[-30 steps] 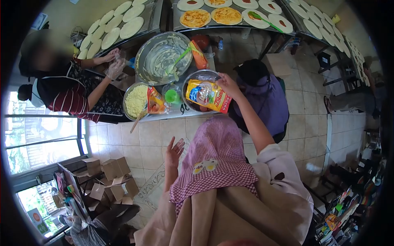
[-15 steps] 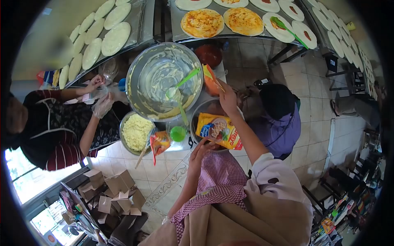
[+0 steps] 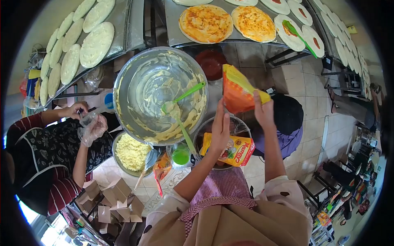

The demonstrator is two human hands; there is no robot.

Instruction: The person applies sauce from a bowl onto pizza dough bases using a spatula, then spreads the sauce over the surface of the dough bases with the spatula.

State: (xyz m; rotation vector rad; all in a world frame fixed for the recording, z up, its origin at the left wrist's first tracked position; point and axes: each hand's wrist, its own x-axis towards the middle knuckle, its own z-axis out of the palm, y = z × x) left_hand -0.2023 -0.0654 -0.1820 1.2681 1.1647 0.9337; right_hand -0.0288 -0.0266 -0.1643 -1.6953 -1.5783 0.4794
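In the head view my right hand (image 3: pixel 264 111) grips the edge of an orange and yellow pouch (image 3: pixel 238 92), which is held tilted in the air to the right of a large metal bowl (image 3: pixel 123 119). Beside its lower left corner is my left hand (image 3: pixel 221 131), fingers stretched upward; whether they touch the pouch I cannot tell. Below my hands, a yellow Mamayo packet (image 3: pixel 242 152) lies across a smaller pot (image 3: pixel 201 133). Pale cream smears the large bowl, where a green spatula (image 3: pixel 191 92) and a second green-handled utensil (image 3: pixel 184 133) rest.
Left of my arms stand a bowl of grated pale yellow food (image 3: pixel 132 151), a crumpled orange packet (image 3: pixel 162 168) and a green-filled container (image 3: pixel 180 156). Topped flatbreads (image 3: pixel 206 23) line the far table. A gloved co-worker (image 3: pixel 92 129) is at left; another person (image 3: pixel 283 119) is at right.
My left hand has risen from beside the Mamayo packet to the orange pouch. My right hand has moved right with the pouch, which now shows its broad side. The view has shifted slightly.
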